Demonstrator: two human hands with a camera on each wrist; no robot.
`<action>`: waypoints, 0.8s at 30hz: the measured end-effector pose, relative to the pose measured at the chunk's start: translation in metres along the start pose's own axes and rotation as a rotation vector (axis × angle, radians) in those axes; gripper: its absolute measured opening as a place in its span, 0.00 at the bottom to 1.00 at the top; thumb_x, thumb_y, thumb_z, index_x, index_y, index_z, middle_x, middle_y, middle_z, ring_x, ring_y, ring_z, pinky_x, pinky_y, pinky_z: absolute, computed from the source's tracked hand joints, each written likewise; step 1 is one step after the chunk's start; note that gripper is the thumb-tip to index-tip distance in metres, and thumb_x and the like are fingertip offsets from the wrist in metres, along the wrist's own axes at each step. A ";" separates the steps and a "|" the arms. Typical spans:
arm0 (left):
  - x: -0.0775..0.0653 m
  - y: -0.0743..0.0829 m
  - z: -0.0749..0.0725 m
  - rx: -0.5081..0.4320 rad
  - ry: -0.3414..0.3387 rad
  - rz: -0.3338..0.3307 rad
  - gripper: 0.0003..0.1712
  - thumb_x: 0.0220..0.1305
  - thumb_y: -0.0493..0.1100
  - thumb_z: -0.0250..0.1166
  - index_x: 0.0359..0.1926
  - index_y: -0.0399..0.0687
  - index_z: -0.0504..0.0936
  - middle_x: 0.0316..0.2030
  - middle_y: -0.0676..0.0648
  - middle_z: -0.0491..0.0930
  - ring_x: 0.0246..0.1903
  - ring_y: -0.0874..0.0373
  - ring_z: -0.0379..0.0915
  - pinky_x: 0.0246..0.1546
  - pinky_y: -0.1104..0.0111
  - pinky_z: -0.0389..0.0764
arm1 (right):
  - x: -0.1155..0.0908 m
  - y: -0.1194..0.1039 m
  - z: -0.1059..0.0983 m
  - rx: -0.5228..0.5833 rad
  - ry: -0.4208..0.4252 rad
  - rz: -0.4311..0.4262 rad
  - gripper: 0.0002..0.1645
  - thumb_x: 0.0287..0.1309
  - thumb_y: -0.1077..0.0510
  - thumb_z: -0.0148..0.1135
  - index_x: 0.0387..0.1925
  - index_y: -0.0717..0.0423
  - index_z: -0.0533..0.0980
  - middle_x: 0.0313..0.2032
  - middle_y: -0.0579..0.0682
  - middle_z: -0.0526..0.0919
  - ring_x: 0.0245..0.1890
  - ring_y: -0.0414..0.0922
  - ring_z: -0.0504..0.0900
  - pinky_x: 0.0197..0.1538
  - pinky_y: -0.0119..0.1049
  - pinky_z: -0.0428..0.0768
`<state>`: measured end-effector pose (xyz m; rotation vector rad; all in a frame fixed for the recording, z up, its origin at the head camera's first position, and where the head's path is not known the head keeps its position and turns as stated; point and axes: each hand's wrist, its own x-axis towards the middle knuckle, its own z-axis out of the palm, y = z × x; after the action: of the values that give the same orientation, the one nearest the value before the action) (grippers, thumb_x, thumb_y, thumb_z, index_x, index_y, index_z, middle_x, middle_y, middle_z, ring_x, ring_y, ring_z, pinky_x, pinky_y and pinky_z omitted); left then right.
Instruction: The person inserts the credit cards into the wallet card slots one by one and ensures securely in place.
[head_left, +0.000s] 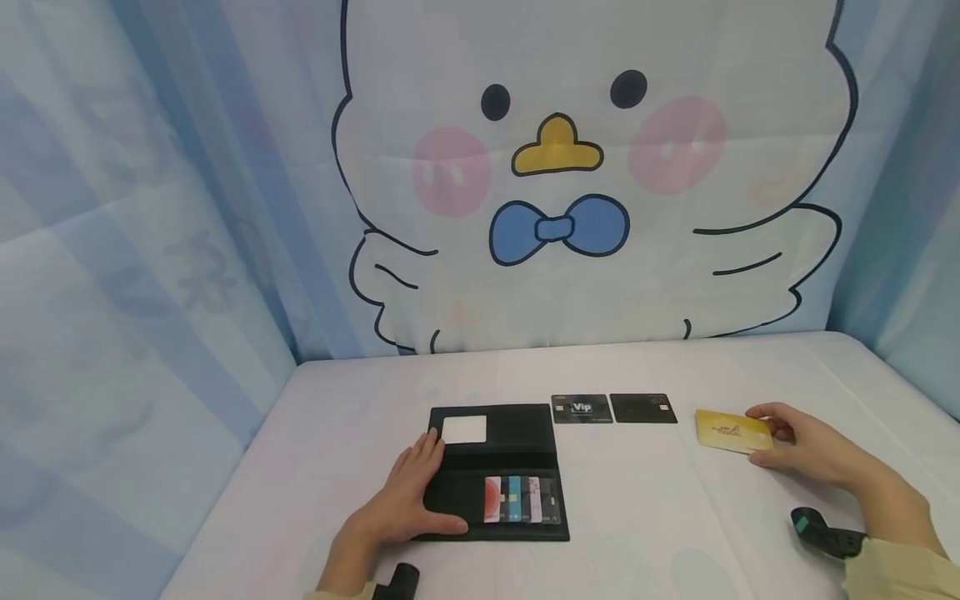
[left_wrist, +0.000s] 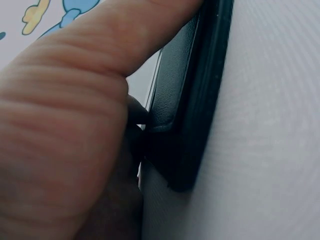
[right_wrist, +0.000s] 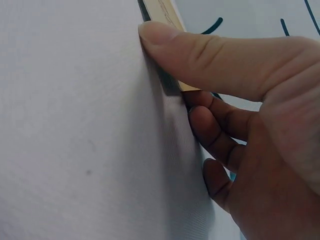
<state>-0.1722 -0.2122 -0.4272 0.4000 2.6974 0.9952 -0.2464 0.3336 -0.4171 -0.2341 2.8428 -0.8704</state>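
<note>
A black card wallet (head_left: 520,427) lies unfolded on the table, with a white panel in its upper half and several overlapping cards (head_left: 514,500) slotted in its lower half. My left hand (head_left: 401,496) rests on the wallet's left side, fingers extended and thumb along the lower edge. In the left wrist view, that thumb (left_wrist: 100,55) lies against the wallet's dark edge (left_wrist: 192,125). Off to the right, my right hand (head_left: 813,446) pinches a gold card (head_left: 726,430) by its right end. The right wrist view shows the thumb (right_wrist: 200,55) over the card's edge, the other fingers curled behind.
Right of the wallet's top, a black card marked Vip (head_left: 582,409) and a second black card (head_left: 643,408) lie side by side. A white cloth covers the table (head_left: 630,508). Behind it hangs a curtain (head_left: 555,308) with a cartoon bird.
</note>
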 end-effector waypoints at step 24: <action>-0.001 -0.001 0.000 -0.006 0.004 -0.003 0.70 0.48 0.63 0.79 0.78 0.33 0.50 0.79 0.37 0.39 0.78 0.41 0.30 0.74 0.46 0.33 | 0.001 -0.032 0.003 0.015 0.128 -0.037 0.46 0.56 0.46 0.75 0.63 0.74 0.67 0.47 0.62 0.78 0.44 0.57 0.75 0.39 0.39 0.74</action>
<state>-0.1717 -0.2133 -0.4276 0.3928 2.6972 1.0043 -0.2433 0.3056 -0.4013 -0.2380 2.9569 -0.9470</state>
